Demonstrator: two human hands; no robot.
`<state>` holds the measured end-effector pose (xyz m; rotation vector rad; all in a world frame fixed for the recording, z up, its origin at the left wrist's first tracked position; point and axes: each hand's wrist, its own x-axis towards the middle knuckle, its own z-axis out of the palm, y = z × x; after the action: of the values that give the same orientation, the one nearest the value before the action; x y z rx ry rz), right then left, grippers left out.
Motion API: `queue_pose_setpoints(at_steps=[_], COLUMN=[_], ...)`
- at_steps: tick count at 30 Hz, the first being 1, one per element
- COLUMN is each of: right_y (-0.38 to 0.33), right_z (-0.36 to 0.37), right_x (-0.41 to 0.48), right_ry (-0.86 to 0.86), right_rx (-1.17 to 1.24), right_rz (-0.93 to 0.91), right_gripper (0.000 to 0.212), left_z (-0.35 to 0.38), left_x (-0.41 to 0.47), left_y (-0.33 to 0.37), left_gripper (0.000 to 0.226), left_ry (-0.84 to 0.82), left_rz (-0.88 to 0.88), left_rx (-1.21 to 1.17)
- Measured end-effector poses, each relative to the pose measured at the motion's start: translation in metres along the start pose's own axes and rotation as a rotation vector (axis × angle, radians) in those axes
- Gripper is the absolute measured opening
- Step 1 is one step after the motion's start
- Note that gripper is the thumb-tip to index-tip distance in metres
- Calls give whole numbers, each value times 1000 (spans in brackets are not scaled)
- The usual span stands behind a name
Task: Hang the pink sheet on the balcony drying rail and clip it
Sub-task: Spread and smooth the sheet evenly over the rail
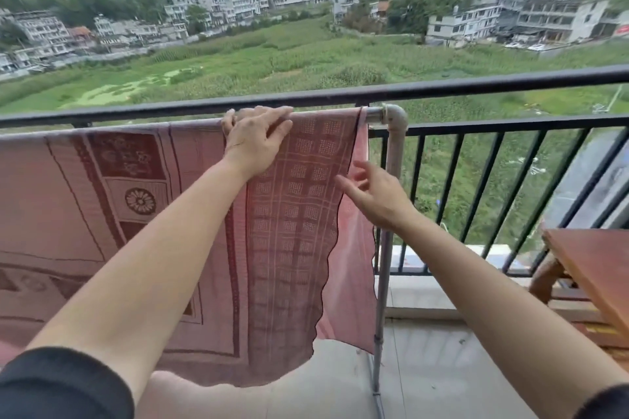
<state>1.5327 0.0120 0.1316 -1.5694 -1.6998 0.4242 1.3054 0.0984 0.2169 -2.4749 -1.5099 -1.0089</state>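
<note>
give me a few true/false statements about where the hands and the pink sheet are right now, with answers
1. The pink patterned sheet is draped over the grey metal drying rail. True.
2. The left hand rests on the sheet at the top of the rail. True.
3. The right hand is holding a clothes clip. False: its fingers are spread by the sheet's side edge, and no clip is visible.
4. The sheet hangs on the black balcony railing. False: it hangs on the grey rail just inside the railing.
5. A wooden table stands to the left. False: it is on the right.
</note>
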Motion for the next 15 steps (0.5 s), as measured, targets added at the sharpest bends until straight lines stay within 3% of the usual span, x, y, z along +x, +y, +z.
queue_pose_setpoints(at_steps=[2, 4, 7, 12, 15], right_y=[-1, -2, 4, 10, -11], right_z=[17, 33, 51, 53, 34], right_x=[2, 7, 9, -7, -15], right_ry=[-196, -212, -190, 62, 235], right_rx=[56, 120, 360, 398, 439], right_rz=[14, 45, 179, 188, 59], right_gripper=[54, 37, 31, 26, 21], left_z=[2, 4, 4, 2, 2], left_x=[4, 7, 10, 8, -1], left_y=[-4, -6, -9, -7, -14], left_gripper=[33, 30, 27, 28, 33], left_ry=[42, 55, 89, 157, 247], left_rz=[0, 7, 8, 32, 67], left_rx=[-58, -77, -128, -272, -216])
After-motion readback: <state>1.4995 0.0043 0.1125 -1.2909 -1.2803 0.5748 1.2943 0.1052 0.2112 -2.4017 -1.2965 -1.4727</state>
